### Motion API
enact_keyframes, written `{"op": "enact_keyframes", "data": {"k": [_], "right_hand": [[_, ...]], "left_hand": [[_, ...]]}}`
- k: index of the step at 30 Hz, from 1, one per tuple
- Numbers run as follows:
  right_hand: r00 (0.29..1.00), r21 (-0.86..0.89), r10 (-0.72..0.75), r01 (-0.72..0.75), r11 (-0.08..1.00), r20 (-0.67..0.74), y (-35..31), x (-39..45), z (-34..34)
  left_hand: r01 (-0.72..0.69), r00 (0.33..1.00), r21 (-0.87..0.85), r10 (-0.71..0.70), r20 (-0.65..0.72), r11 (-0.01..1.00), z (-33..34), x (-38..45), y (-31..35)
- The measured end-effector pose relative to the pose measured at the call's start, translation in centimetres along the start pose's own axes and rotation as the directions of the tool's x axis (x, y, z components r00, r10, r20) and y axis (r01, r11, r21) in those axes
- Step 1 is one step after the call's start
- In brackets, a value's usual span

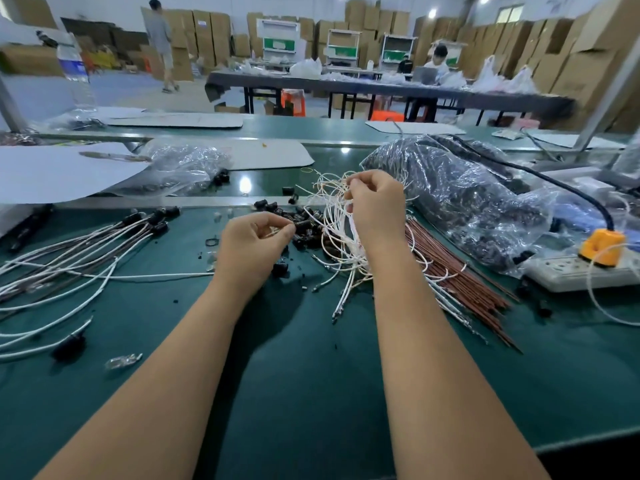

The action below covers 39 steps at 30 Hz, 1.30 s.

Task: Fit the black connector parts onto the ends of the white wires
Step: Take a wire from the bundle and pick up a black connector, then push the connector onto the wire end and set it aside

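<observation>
Right hand (375,206) lifts the white wires (337,216), pinching 1 free; left hand (254,240) pinches something small beside the black connector parts (306,226), ready to mate.

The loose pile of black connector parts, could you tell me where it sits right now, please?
In the head view, the pile of black connector parts lies mid-table on the green mat, between the left hand and the right hand.
</observation>
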State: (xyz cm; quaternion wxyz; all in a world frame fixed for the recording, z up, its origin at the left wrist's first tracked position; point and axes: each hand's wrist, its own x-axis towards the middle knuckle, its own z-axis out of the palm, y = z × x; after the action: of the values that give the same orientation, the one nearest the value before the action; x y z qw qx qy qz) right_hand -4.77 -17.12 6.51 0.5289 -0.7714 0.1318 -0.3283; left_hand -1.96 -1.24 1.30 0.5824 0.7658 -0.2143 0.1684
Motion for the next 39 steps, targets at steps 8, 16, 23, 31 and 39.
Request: {"op": "enact_keyframes", "data": {"k": [8, 16, 23, 31, 39], "right_hand": [[0.929, -0.738, 0.243, -0.370, 0.564, -0.280, 3.5, 1.3, -6.1], [0.939, -0.777, 0.214, -0.343, 0.527, -0.269, 5.0, 0.5, -6.1], [0.916, -0.654, 0.063, -0.329, 0.681, -0.396, 5.3, -0.7, -6.3], [0.874, -0.619, -0.047, -0.303, 0.725, -0.483, 5.0, -0.9, -6.6], [0.857, -0.582, -0.203, -0.131, 0.803, -0.473, 4.8, -0.5, -6.2]], "left_hand": [[0.011, 1.000, 0.093, -0.011, 0.006, 0.996, 0.1, 0.3, -0.5], [0.000, 1.000, 0.190, -0.003, 0.015, 0.982, 0.2, 0.3, -0.5], [0.008, 0.999, 0.143, -0.015, 0.050, 0.990, 0.1, 0.4, -0.7], [0.024, 0.996, 0.195, -0.039, 0.076, 0.981, 0.2, 0.1, -0.6], [0.012, 0.994, 0.283, -0.042, 0.102, 0.959, 0.2, -0.1, -0.2]]}}
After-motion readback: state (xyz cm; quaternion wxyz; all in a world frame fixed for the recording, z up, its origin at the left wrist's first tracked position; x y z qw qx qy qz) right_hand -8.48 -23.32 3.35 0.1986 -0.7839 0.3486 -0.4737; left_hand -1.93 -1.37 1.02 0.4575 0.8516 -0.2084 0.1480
